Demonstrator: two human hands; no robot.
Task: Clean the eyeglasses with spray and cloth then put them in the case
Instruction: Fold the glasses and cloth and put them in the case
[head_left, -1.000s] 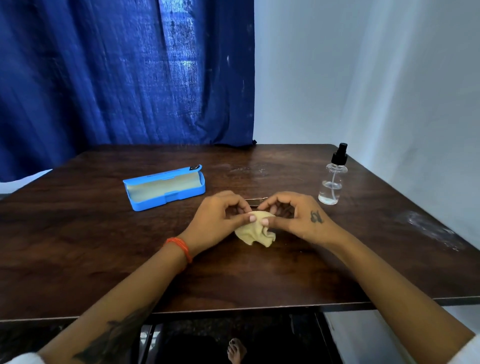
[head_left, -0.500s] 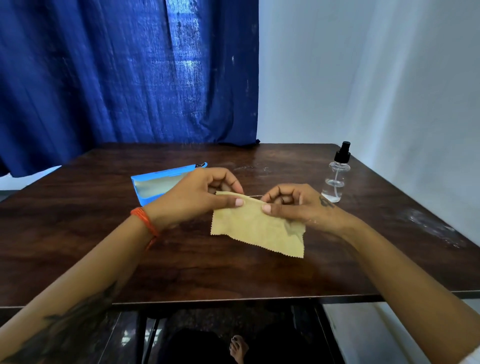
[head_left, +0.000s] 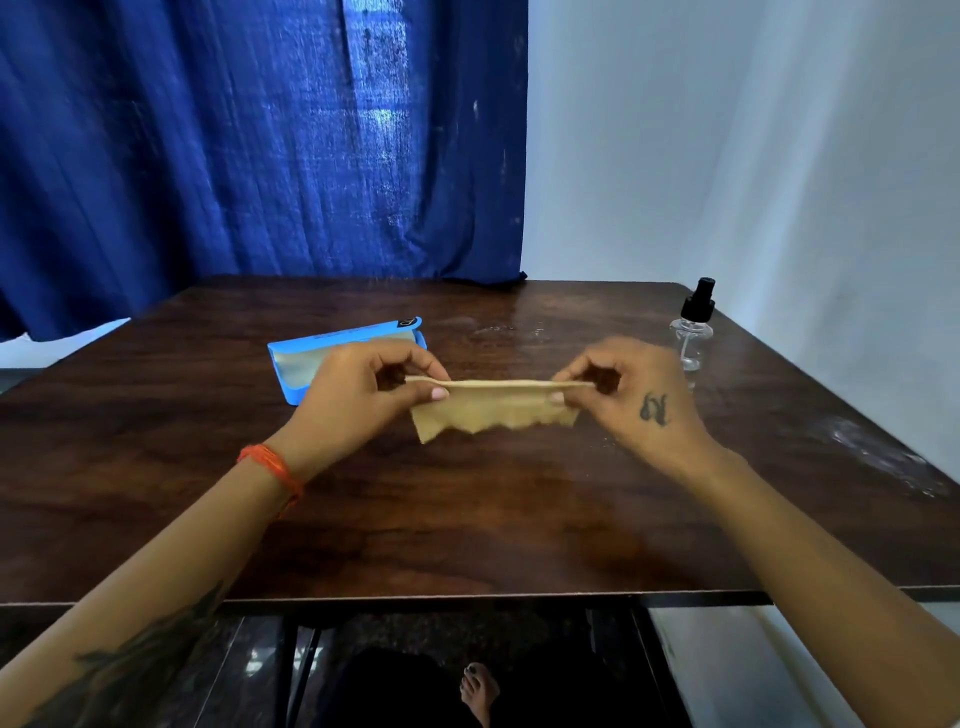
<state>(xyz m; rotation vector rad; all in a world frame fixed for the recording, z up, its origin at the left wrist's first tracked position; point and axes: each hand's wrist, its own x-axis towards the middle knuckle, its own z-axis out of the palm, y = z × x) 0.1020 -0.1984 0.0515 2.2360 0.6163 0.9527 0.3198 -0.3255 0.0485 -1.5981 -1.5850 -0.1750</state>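
Both hands pinching cloth (head_left: 496, 408) taut above table (head_left: 467, 519): left hand (head_left: 358, 397), right hand (head_left: 631, 397). Step judged: cloth readied. Eyeglasses unseen. Next: locate them, spray bottle (head_left: 693, 332) far right.

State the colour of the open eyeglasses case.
Bright blue plastic eyeglasses case with a pale lining, seen in the head view.

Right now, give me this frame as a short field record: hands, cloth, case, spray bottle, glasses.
left hand: pinches the cloth's left top corner
right hand: pinches the cloth's right top corner
cloth: tan, stretched flat between both hands, held above the table
case: blue, open, on the table behind the left hand
spray bottle: clear with black pump, upright, far right of the table, untouched
eyeglasses: not visible in this frame
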